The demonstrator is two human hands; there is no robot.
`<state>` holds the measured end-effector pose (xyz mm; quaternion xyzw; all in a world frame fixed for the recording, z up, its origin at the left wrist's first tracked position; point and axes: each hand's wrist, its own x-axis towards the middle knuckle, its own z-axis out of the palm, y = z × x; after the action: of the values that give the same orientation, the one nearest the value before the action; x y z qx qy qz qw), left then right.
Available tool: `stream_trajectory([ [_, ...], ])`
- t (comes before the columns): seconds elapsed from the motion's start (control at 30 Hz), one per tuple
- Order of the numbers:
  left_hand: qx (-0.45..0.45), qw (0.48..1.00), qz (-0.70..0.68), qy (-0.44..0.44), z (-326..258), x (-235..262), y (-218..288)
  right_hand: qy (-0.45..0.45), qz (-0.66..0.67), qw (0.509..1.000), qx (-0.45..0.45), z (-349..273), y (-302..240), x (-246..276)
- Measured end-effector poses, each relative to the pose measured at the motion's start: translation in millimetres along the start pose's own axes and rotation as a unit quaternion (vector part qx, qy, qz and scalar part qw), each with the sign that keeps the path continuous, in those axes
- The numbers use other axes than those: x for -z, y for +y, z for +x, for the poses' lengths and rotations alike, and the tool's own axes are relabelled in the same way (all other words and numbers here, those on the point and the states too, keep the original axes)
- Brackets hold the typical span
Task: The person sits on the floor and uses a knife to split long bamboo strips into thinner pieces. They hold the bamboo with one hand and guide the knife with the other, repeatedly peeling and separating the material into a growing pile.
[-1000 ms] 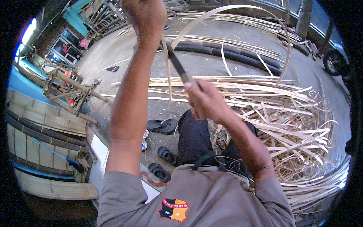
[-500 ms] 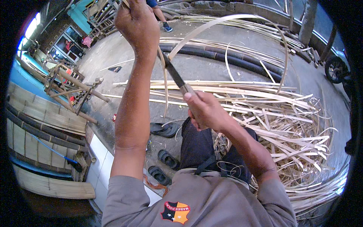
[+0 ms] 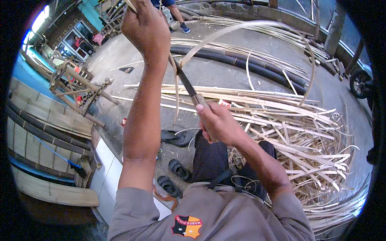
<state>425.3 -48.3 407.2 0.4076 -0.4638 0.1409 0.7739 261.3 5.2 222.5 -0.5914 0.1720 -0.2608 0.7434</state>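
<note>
Grey workshop floor [image 3: 100,60]: shavings [image 3: 317,160] heaped right, bamboo frame [image 3: 86,84] left. Left hand [image 3: 145,32], far, closed around a bamboo strip [image 3: 201,45] arching right; right hand [image 3: 219,121], nearer, wrapped around a knife [image 3: 187,83].

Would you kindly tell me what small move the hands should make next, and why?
I would probably ease the knife slightly upward with the right hand: its blade appears to sit where a hanging strip and a large pale curl spread apart, while the left hand grips a bamboo piece above, so the split may be unfinished.
</note>
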Motion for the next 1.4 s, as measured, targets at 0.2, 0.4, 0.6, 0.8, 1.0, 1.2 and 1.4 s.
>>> stream_trajectory([
  [0.2,-0.083,0.996,0.005,0.01,11.1,6.2,-1.0,0.093,0.111,0.914,0.378,-16.6,-91.9,7.4],
  [0.4,-0.037,0.999,0.031,0.002,5.9,14.0,-2.5,0.049,-0.071,0.993,-0.079,18.2,27.5,-20.0],
  [0.6,-0.02,0.999,-0.012,0.024,7.8,17.5,-13.5,0.052,-0.014,0.997,0.06,0.1,-46.0,-11.4],
  [0.8,-0.075,0.997,0.027,0.021,17.6,23.8,-14.3,0.09,-0.105,0.958,0.25,14.6,-44.7,-26.2],
  [1.0,0.029,0.99,-0.136,-0.03,21.3,26.0,-11.4,0.029,-0.04,0.999,-0.022,42.2,49.8,-38.8],
  [1.2,-0.068,0.996,0.056,0.012,20.7,32.6,-18.9,0.05,-0.032,0.997,0.058,11.1,-46.4,-29.3],
  [1.4,-0.096,0.993,0.07,0.011,20.1,33.9,-19.4,0.092,-0.102,0.975,0.174,31.0,-21.3,-36.0],
])
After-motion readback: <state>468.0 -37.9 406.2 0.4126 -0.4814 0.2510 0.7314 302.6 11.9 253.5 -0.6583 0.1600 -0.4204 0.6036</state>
